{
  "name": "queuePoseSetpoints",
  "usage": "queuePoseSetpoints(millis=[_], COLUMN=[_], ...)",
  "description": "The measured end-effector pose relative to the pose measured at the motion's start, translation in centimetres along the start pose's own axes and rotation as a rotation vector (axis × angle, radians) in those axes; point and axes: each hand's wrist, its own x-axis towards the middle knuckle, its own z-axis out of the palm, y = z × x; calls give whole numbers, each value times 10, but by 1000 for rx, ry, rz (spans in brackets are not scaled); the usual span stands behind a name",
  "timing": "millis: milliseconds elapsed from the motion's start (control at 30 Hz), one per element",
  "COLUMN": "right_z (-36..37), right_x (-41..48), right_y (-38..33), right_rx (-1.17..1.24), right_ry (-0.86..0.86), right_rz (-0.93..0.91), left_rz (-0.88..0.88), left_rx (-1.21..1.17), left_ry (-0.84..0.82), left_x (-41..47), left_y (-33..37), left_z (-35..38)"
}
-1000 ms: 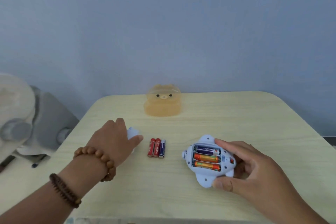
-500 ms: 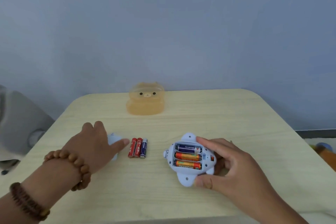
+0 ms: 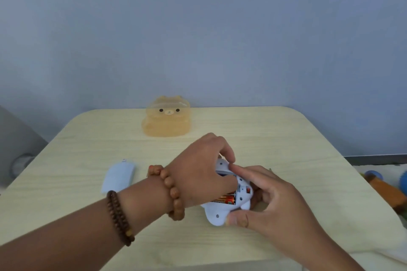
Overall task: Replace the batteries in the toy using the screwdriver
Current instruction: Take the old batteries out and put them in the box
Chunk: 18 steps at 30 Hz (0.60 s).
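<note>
Head view looks down on a pale wood-grain table (image 3: 286, 138), where the toy (image 3: 229, 207) lies near the front edge, a little right of centre, underside up with its battery compartment uncovered. An orange battery (image 3: 224, 200) shows in the nearest slot, its long axis running roughly left to right across the table. Its print is too blurred to read. A small red switch (image 3: 248, 190) sits on the toy's right side, and one rounded lobe points toward the person. The right hand (image 3: 271, 202) grasps the toy, thumb pressed on that near lobe, index finger laid on the far edge, the other fingers curled behind the right side. The left hand (image 3: 202, 174) reaches in from the left, covering most of the compartment, its fingers bent down into it. Whether they pinch a battery cannot be told. Two bead bracelets (image 3: 174, 193) ring the left wrist. The pale blue cover (image 3: 119, 177) lies flat well to the left. A translucent orange bear-faced box (image 3: 166, 117) stands at the far edge.
</note>
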Motion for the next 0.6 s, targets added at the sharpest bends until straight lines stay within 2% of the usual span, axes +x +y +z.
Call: queuePoseSetpoints(millis=[233, 600], right_z=[0, 0], right_x=[2, 2], right_y=[1, 0], right_rx=[7, 49], right_ry=[-4, -23], right_rz=[-12, 27], left_rz=[-25, -94], left_rx=[-126, -199], left_ry=[59, 137], left_x=[2, 3], left_y=[-3, 5], left_z=[16, 25])
